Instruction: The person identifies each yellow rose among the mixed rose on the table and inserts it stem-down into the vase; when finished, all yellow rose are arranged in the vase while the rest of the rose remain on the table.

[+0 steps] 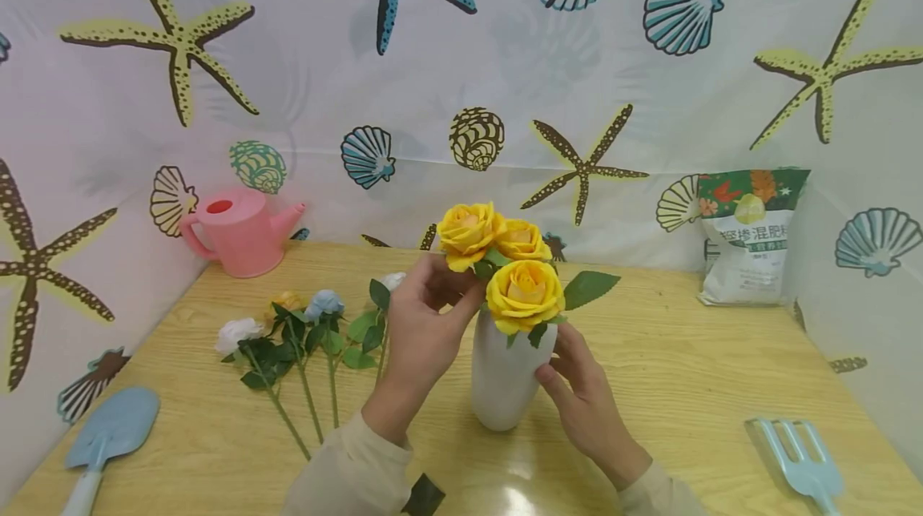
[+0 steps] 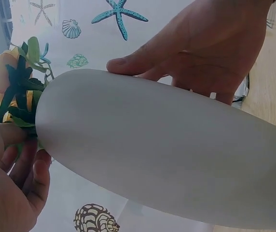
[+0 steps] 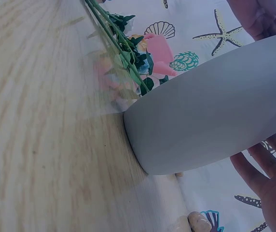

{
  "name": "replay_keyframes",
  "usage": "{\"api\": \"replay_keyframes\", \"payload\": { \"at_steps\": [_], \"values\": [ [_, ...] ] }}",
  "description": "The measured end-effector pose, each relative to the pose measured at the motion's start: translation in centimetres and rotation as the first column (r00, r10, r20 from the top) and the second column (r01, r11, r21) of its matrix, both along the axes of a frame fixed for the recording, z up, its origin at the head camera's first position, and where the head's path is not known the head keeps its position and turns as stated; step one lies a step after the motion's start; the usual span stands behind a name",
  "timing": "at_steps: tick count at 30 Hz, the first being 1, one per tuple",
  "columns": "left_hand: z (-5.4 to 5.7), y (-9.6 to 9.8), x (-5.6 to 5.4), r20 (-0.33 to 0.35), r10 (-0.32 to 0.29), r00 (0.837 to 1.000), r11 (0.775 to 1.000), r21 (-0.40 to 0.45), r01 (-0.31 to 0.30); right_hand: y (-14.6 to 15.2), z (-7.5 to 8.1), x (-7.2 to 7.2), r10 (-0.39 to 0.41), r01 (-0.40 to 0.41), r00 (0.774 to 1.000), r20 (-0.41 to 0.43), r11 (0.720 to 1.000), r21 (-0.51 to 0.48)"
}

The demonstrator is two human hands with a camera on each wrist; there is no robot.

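Observation:
A white vase point(image 1: 505, 378) stands upright on the table with yellow roses point(image 1: 525, 296) in its mouth, their green leaves spreading over the rim. My left hand point(image 1: 431, 325) pinches just below the rose heads at the rim; in the left wrist view the left hand's fingers point(image 2: 40, 176) curl round the green stem part, partly hidden by leaves. With thumb in front and fingers behind, my right hand point(image 1: 587, 400) holds the vase's right side. The right wrist view shows the vase's base point(image 3: 150, 162) on the table and the right hand's fingers point(image 3: 254, 176) along its wall.
White, orange and blue roses point(image 1: 323, 306) lie left of the vase. A pink watering can point(image 1: 245, 235) stands at the back left, a bag point(image 1: 750, 247) at the back right. A blue trowel point(image 1: 115, 428) lies front left, a blue hand fork point(image 1: 800, 456) front right.

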State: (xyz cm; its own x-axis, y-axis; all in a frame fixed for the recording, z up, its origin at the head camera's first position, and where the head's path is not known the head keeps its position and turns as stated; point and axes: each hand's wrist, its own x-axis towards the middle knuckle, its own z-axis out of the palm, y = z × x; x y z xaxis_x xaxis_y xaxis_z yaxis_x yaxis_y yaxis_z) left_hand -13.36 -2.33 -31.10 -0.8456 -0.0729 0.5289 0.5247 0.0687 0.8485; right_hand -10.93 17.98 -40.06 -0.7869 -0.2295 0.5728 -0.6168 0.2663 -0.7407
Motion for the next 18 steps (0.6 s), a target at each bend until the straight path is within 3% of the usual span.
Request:
{"api": "replay_keyframes", "payload": {
  "at_steps": [9, 18],
  "values": [
    [-0.4, 0.2, -0.6, 0.114, 0.025, 0.993, 0.999, -0.039, -0.02, -0.1, -0.1, 0.1, -0.001, 0.001, 1.0, 0.005, 1.0, 0.001],
    [-0.8, -1.1, -1.0, 0.055, -0.048, 0.997, 0.999, 0.027, 0.047, -0.1, 0.1, 0.1, -0.003, 0.003, 1.0, 0.004, 1.0, 0.005]
  ]
}}
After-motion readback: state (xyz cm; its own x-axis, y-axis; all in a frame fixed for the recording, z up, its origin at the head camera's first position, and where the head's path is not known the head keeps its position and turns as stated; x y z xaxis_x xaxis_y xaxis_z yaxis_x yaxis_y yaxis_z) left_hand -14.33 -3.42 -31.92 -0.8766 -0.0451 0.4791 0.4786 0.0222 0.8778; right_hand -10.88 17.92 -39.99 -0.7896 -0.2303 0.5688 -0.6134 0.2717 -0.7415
